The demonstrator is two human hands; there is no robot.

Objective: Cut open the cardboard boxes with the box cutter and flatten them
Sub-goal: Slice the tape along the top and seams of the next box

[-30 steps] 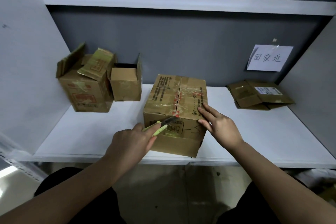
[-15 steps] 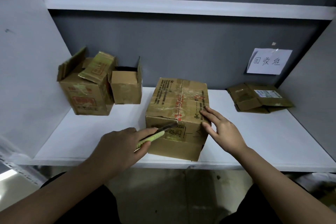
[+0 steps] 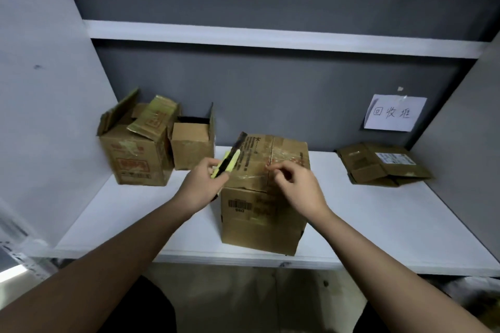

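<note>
Sealed cardboard box (image 3: 263, 197) standing near the front edge of the white shelf (image 3: 378, 224), centre. The left hand (image 3: 201, 188) is gripping the yellow box cutter (image 3: 228, 161), blade pointing up and away beside the box's far left corner. The right hand (image 3: 296, 188) is curling its fingers over the taped top seam; whether it is pinching the tape cannot be told. Two opened boxes (image 3: 135, 149) are standing far left; a flattened box (image 3: 378, 165) is lying far right.
</note>
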